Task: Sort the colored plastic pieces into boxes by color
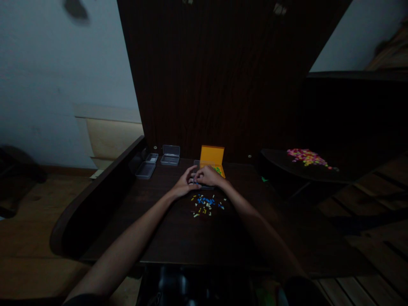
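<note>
A tall, dark brown wooden panel [223, 85] stands upright behind a dark brown wooden worktop [172, 238], with a pale wall [63, 76] to the left and a dark, rounded shelf [274, 160] to the right. The person's bare forearms reach across the worktop to its far part, where the left hand [182, 184] and the right hand [210, 175] come together over a clear plastic hinged box [208, 187], largely hidden beneath them. The left fingers are loosely curved with the thumb set apart, at the box's left side; the right fingers are bent inward and meet the left ones. Whether either set grips anything cannot be told. Just behind the right hand, an orange plastic box [212, 155] stands with its lid raised, small green pieces [217, 170] lying inside it. Two more clear plastic boxes, one near the side board [145, 169] and one by the panel [170, 159], lie open to the left. The shelf bears a spread of tiny pink, yellow and orange pieces [307, 157]. Tiny blue, yellow and whitish pieces [208, 201] lie scattered on the worktop, between the forearms and nearer the person than the hands.
</note>
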### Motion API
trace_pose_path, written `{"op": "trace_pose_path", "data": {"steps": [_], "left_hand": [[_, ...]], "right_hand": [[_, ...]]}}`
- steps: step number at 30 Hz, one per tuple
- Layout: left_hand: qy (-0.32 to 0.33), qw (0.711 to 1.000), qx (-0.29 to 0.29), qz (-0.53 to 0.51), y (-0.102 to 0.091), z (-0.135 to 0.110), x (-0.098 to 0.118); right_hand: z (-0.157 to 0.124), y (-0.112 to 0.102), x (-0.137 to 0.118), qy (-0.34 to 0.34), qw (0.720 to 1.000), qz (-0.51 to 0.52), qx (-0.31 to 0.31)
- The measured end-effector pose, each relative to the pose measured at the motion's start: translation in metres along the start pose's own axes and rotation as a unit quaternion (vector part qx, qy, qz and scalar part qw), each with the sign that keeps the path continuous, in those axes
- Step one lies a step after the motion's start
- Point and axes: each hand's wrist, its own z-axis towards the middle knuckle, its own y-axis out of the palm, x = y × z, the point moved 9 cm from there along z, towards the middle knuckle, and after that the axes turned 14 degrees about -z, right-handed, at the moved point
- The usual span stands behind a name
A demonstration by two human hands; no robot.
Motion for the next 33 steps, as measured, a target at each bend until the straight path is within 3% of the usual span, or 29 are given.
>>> {"op": "trace_pose_path", "data": {"steps": [18, 27, 33], "left_hand": [[-0.003, 1.000, 0.003, -0.001, 0.000, -0.001, 0.001], [0.002, 1.000, -0.006, 0.000, 0.000, 0.000, 0.001], [0.003, 1.000, -0.014, -0.008, 0.001, -0.001, 0.002]], "right_hand": [[-0.013, -0.002, -0.003, -0.048, 0.997, -0.037, -0.057], [-0.010, -0.001, -0.010, -0.050, 0.998, -0.028, -0.028], [-0.014, -0.014, -0.001, -0.034, 0.999, 0.008, 0.008]]}}
